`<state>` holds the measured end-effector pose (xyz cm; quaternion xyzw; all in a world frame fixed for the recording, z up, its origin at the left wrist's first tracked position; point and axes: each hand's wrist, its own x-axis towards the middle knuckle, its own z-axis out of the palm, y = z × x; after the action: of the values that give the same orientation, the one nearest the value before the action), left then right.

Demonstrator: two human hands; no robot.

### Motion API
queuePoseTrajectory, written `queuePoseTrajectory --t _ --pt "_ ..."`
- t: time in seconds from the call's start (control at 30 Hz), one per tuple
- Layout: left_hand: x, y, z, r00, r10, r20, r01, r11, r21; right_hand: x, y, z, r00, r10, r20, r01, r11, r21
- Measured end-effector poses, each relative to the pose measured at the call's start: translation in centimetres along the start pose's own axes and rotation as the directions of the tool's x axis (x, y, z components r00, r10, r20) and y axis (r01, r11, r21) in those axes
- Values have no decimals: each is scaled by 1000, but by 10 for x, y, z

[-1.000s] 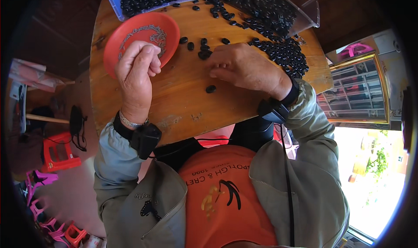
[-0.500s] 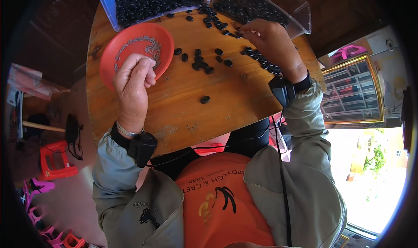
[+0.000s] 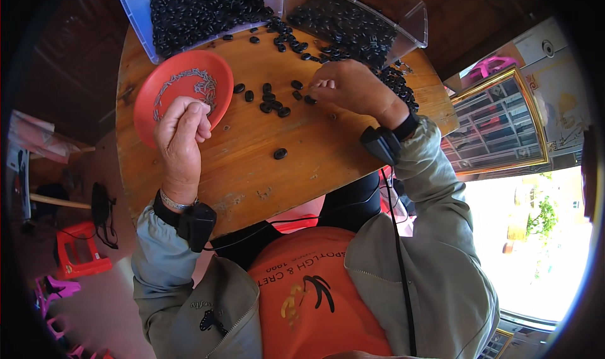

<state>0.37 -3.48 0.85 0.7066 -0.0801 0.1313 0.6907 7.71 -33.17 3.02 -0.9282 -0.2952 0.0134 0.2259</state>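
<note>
My left hand [image 3: 181, 129] is closed in a pinch at the near right rim of a red bowl [image 3: 146, 107]. Whatever its fingertips hold is hidden. Slender grey metal pieces [image 3: 203, 85] lie inside the bowl. My right hand [image 3: 356, 91] hovers low over the wooden table [image 3: 328, 141], fingers curled together, and I cannot make out what is in them. Right under its fingertips is a small black oval piece [image 3: 311, 99]. More such pieces lie in a loose cluster [image 3: 271, 100] between the hands, and a single black oval piece [image 3: 280, 153] lies nearer me.
Two clear plastic bins stand at the far edge, a left bin [image 3: 135, 18] and a right bin [image 3: 409, 34], both holding many black pieces. Further black pieces [image 3: 398, 86] are heaped beyond my right wrist. A black cable [image 3: 397, 252] hangs from my right wrist device.
My right hand has come back from the pieces near the right bin toward the middle cluster, its fingers now curled. The left hand stays pinched by the bowl. The whole view has shifted slightly.
</note>
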Motion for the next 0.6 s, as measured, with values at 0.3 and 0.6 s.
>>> queuePoseTrajectory --t 0.3,0.6 --pt "-2 1 0 1000 12 15 -11 1000 -23 22 -11 30 997 75 1 -73 977 -198" --pt "-2 2 1 999 15 32 -14 1000 -23 27 -12 31 999 -30 21 31 997 -65"
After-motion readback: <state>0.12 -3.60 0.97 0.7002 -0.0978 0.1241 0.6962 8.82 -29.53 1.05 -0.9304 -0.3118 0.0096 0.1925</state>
